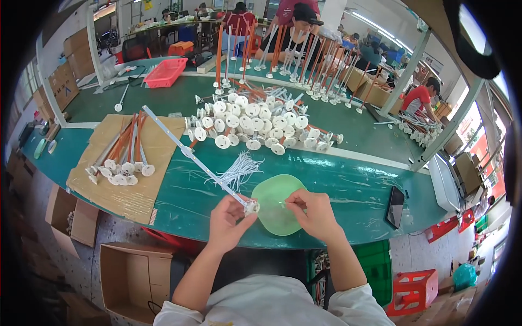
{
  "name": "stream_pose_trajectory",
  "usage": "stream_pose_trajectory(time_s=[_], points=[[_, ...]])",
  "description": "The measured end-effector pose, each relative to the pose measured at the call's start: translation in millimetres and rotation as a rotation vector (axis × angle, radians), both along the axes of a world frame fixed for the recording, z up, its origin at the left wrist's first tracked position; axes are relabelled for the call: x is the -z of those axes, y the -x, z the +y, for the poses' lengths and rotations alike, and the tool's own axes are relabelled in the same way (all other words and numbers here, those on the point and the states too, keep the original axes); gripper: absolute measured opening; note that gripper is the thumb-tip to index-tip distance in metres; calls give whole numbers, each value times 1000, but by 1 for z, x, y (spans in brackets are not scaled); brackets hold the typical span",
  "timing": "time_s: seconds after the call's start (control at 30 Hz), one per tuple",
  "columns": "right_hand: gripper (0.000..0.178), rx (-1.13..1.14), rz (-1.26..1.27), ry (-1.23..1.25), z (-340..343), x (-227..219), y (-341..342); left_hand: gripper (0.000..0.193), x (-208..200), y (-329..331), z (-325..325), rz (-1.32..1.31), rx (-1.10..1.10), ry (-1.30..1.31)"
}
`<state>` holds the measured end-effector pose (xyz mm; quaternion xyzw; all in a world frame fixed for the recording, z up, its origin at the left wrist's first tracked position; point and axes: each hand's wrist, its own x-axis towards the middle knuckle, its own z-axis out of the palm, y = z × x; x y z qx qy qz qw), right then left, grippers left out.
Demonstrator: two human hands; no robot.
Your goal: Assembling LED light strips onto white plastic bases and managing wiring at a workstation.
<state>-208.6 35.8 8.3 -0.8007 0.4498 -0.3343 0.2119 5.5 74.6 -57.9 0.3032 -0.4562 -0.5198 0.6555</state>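
Observation:
My left hand (225, 223) is closed around the lower end of a long pale grey rod (185, 149) with a white round base at its grip. The rod slants up to the left over the table. Beside that base lies a light green rounded dish (272, 190); any small contents are too fine to make out. My right hand (316, 214) is over the dish's right side, thumb and fingertips pinched together. Whatever tiny piece sits in the pinch cannot be told. A loose bunch of thin white strips (239, 169) lies just behind the dish.
A big heap of rods with white discs (253, 122) covers the table's middle. Similar rods (125, 168) lie on cardboard (89, 187) at left; several stand upright behind. A phone (395, 207) is at right, a pink basket (166, 72) at far left. People work beyond.

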Motion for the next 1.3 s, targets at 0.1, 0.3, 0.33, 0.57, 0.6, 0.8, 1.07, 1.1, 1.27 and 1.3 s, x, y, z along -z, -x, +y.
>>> stream_pose_trajectory(time_s=[0.1,0.3,0.33,0.57,0.6,0.8,1.07,1.1,1.27,1.3], points=[[4,10,-18,-53,5,3,-2,33,-4,0,3,-34,2,16],[4,109,-6,25,21,-8,-9,35,1,1,2,22,-2,65],[5,167,-41,96,26,-11,-13,33,2,2,3,64,-15,83],[5,128,-832,-327,69,-7,-31,33,-51,28,28,238,56,41],[4,86,-874,-402,78,-8,-31,36,-57,34,35,336,120,74],[6,49,-906,-510,99,4,-20,51,-59,55,54,318,314,159],[10,-23,-661,-49,110,30,-15,54,-43,57,66,414,303,67],[10,-24,-670,-53,110,33,-15,56,-42,56,67,459,326,92],[14,-141,-664,165,113,39,-15,57,-43,58,80,570,302,-15],[14,-143,-678,162,113,39,-17,55,-43,58,83,624,317,-46]])
